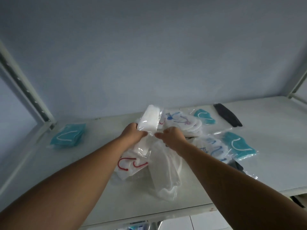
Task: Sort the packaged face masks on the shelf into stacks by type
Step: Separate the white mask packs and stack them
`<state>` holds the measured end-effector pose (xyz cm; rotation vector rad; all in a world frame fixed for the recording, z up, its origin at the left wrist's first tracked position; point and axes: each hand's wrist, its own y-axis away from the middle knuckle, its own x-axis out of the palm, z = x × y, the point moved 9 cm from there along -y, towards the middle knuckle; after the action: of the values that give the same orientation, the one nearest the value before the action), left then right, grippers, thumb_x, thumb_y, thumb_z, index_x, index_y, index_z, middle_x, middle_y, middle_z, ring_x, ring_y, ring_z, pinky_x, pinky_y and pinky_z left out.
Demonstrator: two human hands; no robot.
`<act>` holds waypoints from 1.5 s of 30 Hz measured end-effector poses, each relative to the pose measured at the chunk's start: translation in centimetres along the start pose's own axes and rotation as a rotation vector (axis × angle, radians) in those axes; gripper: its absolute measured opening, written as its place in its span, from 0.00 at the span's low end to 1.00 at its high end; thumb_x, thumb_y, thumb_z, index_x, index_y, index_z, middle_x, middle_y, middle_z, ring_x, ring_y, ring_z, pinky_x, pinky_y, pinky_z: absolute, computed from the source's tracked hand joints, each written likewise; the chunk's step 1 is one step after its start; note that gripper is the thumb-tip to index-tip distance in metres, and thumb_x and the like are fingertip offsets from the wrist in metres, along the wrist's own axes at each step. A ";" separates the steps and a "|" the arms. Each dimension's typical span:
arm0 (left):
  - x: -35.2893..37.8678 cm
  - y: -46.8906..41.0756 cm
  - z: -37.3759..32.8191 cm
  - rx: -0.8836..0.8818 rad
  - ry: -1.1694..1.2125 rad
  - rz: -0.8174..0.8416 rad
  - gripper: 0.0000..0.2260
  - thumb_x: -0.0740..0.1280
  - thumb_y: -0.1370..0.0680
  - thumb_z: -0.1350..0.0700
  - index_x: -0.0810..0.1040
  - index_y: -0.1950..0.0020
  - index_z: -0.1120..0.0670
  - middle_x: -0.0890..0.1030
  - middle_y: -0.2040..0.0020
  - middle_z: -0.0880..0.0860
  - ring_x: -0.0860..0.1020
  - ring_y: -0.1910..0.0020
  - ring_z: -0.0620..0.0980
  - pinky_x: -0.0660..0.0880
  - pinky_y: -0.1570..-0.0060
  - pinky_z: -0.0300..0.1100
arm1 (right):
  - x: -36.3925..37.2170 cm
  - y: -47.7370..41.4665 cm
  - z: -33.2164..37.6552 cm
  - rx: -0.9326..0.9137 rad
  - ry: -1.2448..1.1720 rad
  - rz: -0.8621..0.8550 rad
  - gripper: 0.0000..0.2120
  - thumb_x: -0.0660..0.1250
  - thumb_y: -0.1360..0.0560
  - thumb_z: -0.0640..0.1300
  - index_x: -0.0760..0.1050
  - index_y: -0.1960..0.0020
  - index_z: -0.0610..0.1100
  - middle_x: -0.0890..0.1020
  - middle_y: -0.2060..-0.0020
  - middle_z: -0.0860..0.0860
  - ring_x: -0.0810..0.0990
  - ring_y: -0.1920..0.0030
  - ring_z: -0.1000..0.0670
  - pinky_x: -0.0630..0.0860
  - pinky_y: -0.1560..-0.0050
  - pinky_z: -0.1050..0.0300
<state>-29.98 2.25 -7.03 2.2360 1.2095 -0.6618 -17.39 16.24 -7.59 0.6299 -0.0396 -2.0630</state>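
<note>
A heap of packaged masks lies in the middle of the white shelf [274,123]. My left hand [132,133] grips a plain white mask pack [150,120] and holds it tilted above the heap. My right hand [172,136] pinches the clear wrapper at that pack's lower edge. Below my hands lie a white pack with red ear loops [131,165] and a large white pack [163,173]. White packs with blue loops [181,122] sit behind my right hand. A teal pack [69,134] lies alone at the left.
Two more teal packs [203,116] [238,147] and a black pack [227,117] lie at the right of the heap. Metal uprights [25,90] frame the shelf on the left. The wall stands close behind. The shelf's front edge [149,218] runs below my forearms.
</note>
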 end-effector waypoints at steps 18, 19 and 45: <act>-20.4 7.6 13.8 -0.199 0.269 -0.351 0.13 0.74 0.25 0.51 0.83 0.46 0.58 0.86 0.48 0.60 0.82 0.54 0.55 0.77 0.51 0.46 | 27.3 7.0 8.2 0.068 -0.268 0.546 0.18 0.76 0.31 0.45 0.81 0.44 0.40 0.86 0.49 0.39 0.86 0.53 0.41 0.84 0.45 0.44; -21.4 8.4 15.6 -0.231 0.210 -0.350 0.11 0.73 0.22 0.52 0.82 0.44 0.56 0.85 0.48 0.57 0.81 0.53 0.55 0.76 0.52 0.45 | 29.2 8.0 8.3 0.079 -0.236 0.570 0.17 0.74 0.29 0.46 0.80 0.43 0.40 0.86 0.49 0.39 0.86 0.52 0.41 0.84 0.46 0.44; -6.8 3.6 10.0 -0.069 -0.327 0.154 0.32 0.73 0.30 0.37 0.76 0.35 0.57 0.80 0.39 0.55 0.79 0.41 0.58 0.73 0.51 0.46 | 14.6 8.1 1.5 0.375 0.308 0.626 0.17 0.68 0.21 0.52 0.77 0.48 0.36 0.84 0.66 0.43 0.84 0.68 0.45 0.83 0.63 0.53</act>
<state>-31.91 -9.98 -9.60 2.0402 0.8768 -0.8693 -17.80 -0.31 -10.24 1.0127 -0.4012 -1.3457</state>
